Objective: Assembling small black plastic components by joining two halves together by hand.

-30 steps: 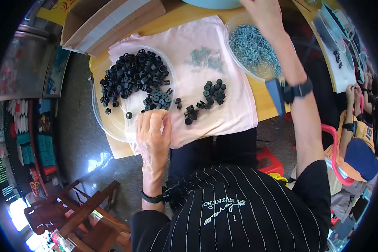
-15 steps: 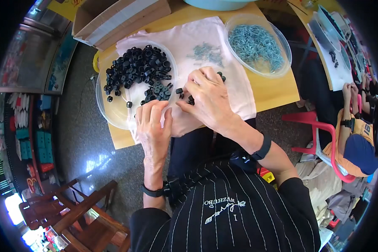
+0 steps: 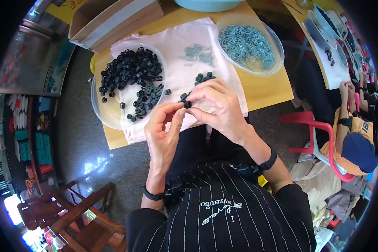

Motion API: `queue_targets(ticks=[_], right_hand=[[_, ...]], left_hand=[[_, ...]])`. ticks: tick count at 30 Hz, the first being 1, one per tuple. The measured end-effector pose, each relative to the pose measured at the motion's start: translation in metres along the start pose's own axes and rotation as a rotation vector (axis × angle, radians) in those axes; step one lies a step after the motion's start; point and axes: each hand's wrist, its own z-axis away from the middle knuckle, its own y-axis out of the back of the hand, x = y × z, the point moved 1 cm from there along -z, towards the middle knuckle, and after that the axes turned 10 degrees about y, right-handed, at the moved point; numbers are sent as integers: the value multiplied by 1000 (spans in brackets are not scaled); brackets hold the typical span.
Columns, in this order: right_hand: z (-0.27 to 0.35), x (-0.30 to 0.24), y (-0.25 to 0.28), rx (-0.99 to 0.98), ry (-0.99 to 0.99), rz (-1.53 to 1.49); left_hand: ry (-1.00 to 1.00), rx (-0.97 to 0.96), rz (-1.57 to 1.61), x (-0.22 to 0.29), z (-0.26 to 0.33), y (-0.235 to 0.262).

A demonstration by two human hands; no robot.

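Observation:
My left hand (image 3: pixel 164 130) and my right hand (image 3: pixel 218 107) meet over the near edge of a small wooden table (image 3: pixel 277 84). Both pinch one small black plastic piece (image 3: pixel 187 103) between their fingertips. A pink cloth (image 3: pixel 176 46) covers the table's middle. On its left stands a clear bowl (image 3: pixel 100 113) heaped with black plastic pieces (image 3: pixel 130 71). A few more black pieces (image 3: pixel 203 77) lie loose on the cloth just beyond my right hand. A small pile of grey metal clips (image 3: pixel 197 52) lies further back on the cloth.
A second clear bowl (image 3: pixel 277 42) of grey metal clips stands at the table's right. A cardboard box (image 3: pixel 113 21) sits at the back left. Another person (image 3: pixel 353 134) sits at the right by a red chair (image 3: pixel 319 126). A wooden chair (image 3: pixel 71 210) is at lower left.
My right hand came back from the clip bowl at the right to my left hand; both now hold one black piece a little nearer to me.

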Motion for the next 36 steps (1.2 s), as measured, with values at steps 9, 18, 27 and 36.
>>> queue_targets(ticks=[9,18,27,36], right_hand=[[35,5,25,115,-76,-24],[41,23,34,213,-481,-435],[45,36,47,302,-717,-1123],[49,28,45,332,-771,-1379]], left_hand=[[453,-390,330,10,-20,-34],[-253,12,-465,2,-94,-53],[-260,-13,-592,-11,-98,-61],[-125,-31,-224,24,-66,-47]])
